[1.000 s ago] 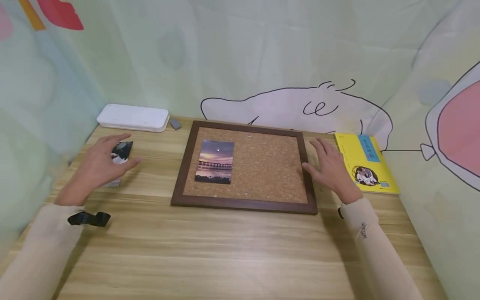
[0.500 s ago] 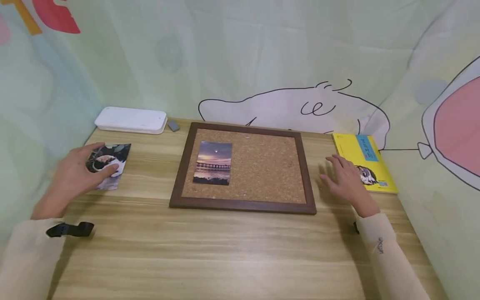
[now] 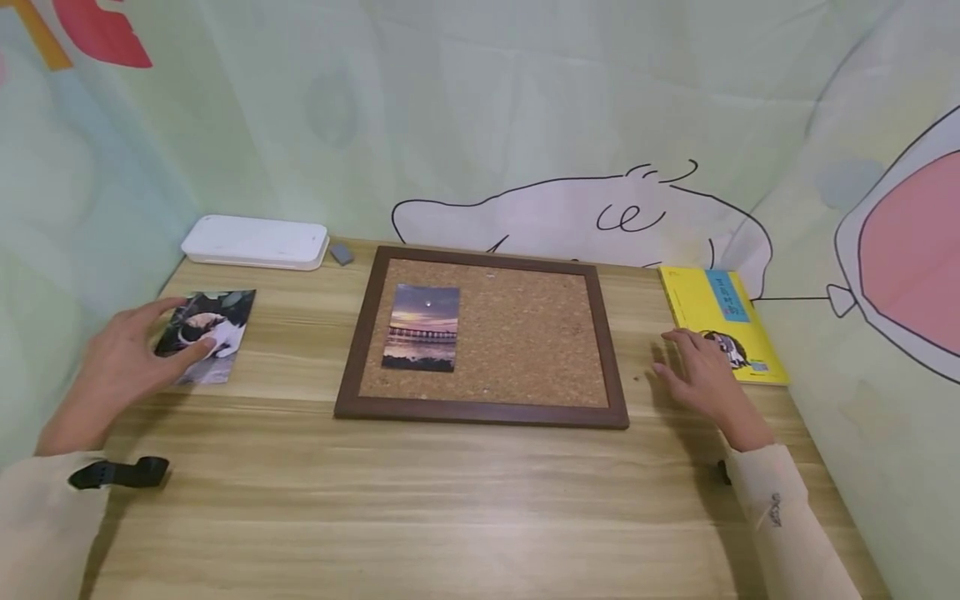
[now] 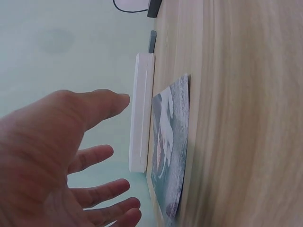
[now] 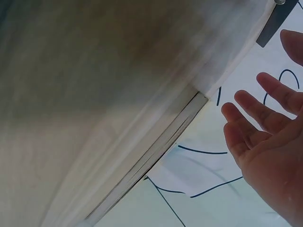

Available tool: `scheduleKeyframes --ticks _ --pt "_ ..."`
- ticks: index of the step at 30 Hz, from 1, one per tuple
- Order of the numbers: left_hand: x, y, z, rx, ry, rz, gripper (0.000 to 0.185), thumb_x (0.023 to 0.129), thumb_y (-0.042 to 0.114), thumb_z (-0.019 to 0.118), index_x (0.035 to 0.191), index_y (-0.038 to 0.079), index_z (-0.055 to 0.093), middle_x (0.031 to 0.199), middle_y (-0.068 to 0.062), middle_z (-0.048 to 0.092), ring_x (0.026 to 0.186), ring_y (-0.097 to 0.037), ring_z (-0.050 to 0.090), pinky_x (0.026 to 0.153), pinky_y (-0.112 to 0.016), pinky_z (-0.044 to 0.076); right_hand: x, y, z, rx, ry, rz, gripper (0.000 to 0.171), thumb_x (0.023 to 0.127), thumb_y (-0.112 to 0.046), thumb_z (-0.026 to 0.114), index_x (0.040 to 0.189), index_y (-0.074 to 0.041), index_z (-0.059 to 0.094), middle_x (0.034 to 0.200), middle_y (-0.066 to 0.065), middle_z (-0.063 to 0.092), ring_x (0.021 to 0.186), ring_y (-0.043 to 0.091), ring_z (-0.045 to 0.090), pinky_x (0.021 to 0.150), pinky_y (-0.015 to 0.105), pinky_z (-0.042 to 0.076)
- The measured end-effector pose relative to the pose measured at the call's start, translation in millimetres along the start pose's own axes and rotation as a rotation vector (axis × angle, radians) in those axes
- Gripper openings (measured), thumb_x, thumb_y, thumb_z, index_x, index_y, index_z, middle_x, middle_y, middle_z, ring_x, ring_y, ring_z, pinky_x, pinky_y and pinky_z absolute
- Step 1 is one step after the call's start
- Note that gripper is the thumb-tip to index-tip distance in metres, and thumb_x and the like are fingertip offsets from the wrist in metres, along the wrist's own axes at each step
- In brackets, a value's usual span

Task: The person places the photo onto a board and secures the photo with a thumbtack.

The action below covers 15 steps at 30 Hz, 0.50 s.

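The cat photo (image 3: pixel 202 335) lies flat near the left edge of the wooden table (image 3: pixel 450 500), its long axis running from about 7 o'clock to 1 o'clock, away from the person. The left hand (image 3: pixel 123 362) sits at the photo's 8 o'clock, fingers spread and relaxed, holding nothing. In the head view the fingertips overlap the print's near-left corner, while the left wrist view shows the fingers (image 4: pixel 102 156) raised off it, so I judge they hover just above the photo (image 4: pixel 168 151) rather than press it. This is much the nearer hand.

The right hand (image 3: pixel 701 371) lies well apart at the photo's 3 o'clock, beyond the cork board (image 3: pixel 525 333). Its fingers are loose and apart, empty, beside the near-left corner of the yellow book (image 3: pixel 716 321); whether they touch the book cannot be told from here.

A sunset photo (image 3: pixel 422 327) is pinned on the left part of the board. At the cat photo's 12 o'clock, against the back wall, stands a white case (image 3: pixel 255 242) with a small grey block (image 3: pixel 342 253) just beside its right end. Pale green fabric printed with cartoon outlines encloses the table on three sides.
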<state>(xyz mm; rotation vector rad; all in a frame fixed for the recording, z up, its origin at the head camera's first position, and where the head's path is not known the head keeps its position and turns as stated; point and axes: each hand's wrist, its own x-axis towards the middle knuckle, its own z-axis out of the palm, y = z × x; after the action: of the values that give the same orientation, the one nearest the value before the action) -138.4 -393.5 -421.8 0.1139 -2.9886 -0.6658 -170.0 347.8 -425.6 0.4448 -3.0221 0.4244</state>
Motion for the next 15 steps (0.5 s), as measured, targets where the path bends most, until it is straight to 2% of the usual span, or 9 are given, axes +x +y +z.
scheduleKeyframes --ticks 5,8,11,15 --pt "0.3 1.6 1.5 -0.001 0.001 0.0 0.086 0.093 0.049 0.065 0.155 0.001 0.03 0.144 -0.044 0.034 0.129 -0.063 0.03 0.096 -0.076 0.027 0.7 -1.0 -0.6 -0.003 -0.001 -0.011 0.048 0.098 -0.025 0.063 0.133 0.005 0.053 0.144 0.034 0.044 0.133 0.054 0.037 0.108 0.069 0.024" --pt "0.0 0.5 3.1 -0.003 0.0 0.002 0.085 0.093 0.049 0.065 0.154 0.001 0.031 0.143 -0.044 0.034 0.128 -0.064 0.03 0.096 -0.076 0.026 2.7 -2.3 1.0 0.005 -0.011 -0.034 0.043 0.098 -0.024 0.063 0.129 0.004 0.057 0.139 0.032 0.05 0.131 0.052 0.04 0.108 0.068 0.025" --pt "-0.7 -2.3 4.2 -0.008 -0.009 -0.013 0.085 0.094 0.049 0.064 0.155 0.001 0.029 0.144 -0.045 0.032 0.128 -0.064 0.029 0.096 -0.077 0.025 4.4 -4.7 3.5 0.06 -0.033 -0.037 0.035 0.098 -0.022 0.064 0.123 0.003 0.063 0.128 0.026 0.06 0.124 0.046 0.049 0.106 0.064 0.033" --pt "0.0 -4.9 5.4 -0.004 -0.021 -0.044 0.087 0.094 0.051 0.063 0.156 0.002 0.027 0.144 -0.045 0.031 0.128 -0.064 0.028 0.095 -0.077 0.026 6.1 -8.2 6.2 0.155 -0.072 0.016 0.023 0.097 -0.02 0.066 0.112 -0.002 0.069 0.108 0.014 0.07 0.103 0.032 0.061 0.093 0.052 0.047"
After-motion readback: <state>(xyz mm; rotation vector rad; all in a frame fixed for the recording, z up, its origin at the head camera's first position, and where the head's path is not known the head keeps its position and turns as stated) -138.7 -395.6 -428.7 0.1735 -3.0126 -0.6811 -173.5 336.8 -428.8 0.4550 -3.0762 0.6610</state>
